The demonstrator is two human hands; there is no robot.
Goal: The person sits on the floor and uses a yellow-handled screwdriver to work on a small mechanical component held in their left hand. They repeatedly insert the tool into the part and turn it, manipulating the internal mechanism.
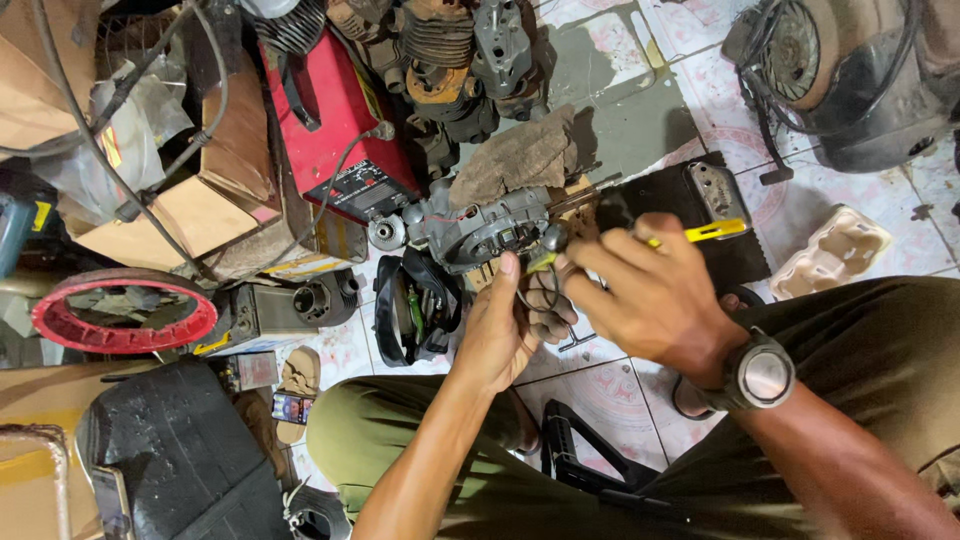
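- Right hand, with a round silver-faced wristwatch on its wrist: grip pinched around a slim yellow-handled tool; the yellow end sticks out to the right past the knuckles, the working end points left toward the engine part.
- Left hand: fingers curled from below, thumb laid upward; grip closed on the lower edge of a small grey metal engine assembly. A thin black wire loop hangs beside the thumb.
- The grey engine assembly is held above the tiled floor, between the person's knees, just under a crumpled brown rag — rag and assembly appear to touch.
- Containers: an open brown cardboard box at upper left, crossed by black cables; its contents cannot be made out. A beige moulded pulp tray on the floor at right, its hollows showing only their own pulp. A flat black tray-like plate behind the right hand carries a small grey metal cover.
- Surroundings: red boxy machine casing at top centre, beside finned rusty engine cylinders; red circular ring at left; dark rounded engine housing at top right — well apart from both hands.
- Person's olive-green trousers fill the lower frame.
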